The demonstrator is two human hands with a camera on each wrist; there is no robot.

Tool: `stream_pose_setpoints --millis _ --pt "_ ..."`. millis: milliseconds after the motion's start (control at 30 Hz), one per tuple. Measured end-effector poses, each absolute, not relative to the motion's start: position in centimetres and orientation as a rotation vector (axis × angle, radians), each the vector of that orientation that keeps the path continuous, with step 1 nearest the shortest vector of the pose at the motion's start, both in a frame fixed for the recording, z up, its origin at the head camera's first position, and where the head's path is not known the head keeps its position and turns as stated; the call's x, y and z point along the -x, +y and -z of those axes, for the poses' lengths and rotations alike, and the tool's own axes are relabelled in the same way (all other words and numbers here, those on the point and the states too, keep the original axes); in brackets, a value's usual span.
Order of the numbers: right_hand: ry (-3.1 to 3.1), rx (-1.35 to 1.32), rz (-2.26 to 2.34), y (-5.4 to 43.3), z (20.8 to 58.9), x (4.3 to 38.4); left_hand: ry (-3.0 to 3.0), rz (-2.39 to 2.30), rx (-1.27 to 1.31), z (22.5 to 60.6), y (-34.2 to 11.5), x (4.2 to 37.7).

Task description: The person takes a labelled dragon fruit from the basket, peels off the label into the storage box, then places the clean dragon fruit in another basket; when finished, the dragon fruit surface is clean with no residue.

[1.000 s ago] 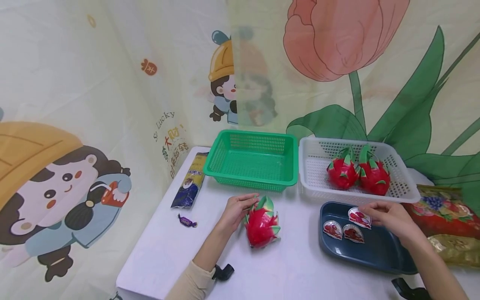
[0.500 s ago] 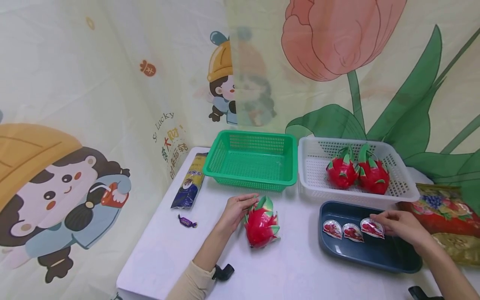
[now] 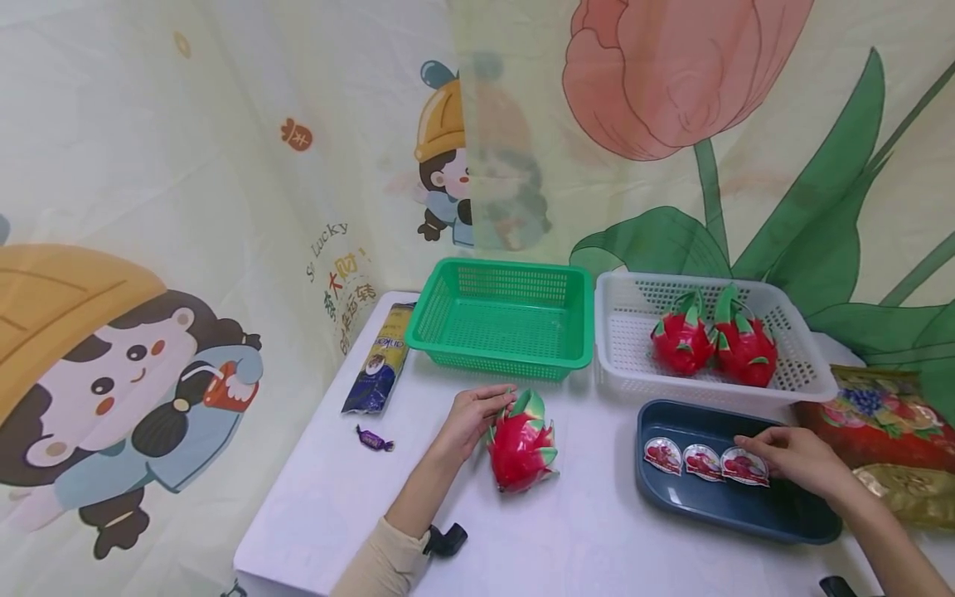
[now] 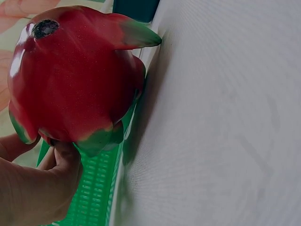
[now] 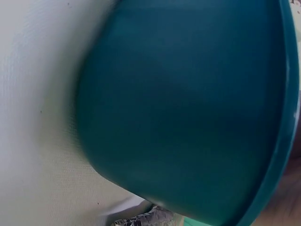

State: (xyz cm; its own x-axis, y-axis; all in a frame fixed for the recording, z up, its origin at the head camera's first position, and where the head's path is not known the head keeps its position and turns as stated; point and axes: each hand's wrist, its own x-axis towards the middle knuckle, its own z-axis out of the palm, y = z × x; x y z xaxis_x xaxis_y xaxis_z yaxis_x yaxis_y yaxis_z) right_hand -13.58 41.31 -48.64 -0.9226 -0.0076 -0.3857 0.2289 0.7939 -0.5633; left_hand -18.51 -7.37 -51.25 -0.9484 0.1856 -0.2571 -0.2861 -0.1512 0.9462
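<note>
In the head view my left hand (image 3: 472, 421) grips a red dragon fruit (image 3: 518, 452) by its green leafy end, over the white table. Up close in the left wrist view, the dragon fruit (image 4: 75, 75) hides my fingertips. Three round fruit stickers lie in a row in a dark blue tray: a left sticker (image 3: 662, 455), a middle sticker (image 3: 703, 462) and a right sticker (image 3: 744, 466). My right hand (image 3: 802, 464) pinches the right sticker at its edge, low inside the tray. The tray's wall (image 5: 188, 103) blocks that hand's work in the right wrist view.
A green basket (image 3: 500, 365) and a white basket (image 3: 619, 377), with two dragon fruits (image 3: 712, 344) in it, stand behind. At left lie a blue-and-gold packet (image 3: 376, 365) and a purple wrapped candy (image 3: 375, 439). A red-and-gold bag (image 3: 888, 431) lies right of the tray.
My right hand has moved right and down with the sticker, bringing it level with the other two in the tray. The left hand and its dragon fruit have stayed put.
</note>
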Motion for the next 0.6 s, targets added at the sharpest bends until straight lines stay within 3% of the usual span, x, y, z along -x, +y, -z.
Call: stream_pose_setpoints --millis 600 --pt "2.677 -0.123 0.748 40.46 48.98 13.22 1.787 -2.184 0.123 51.27 -7.18 18.66"
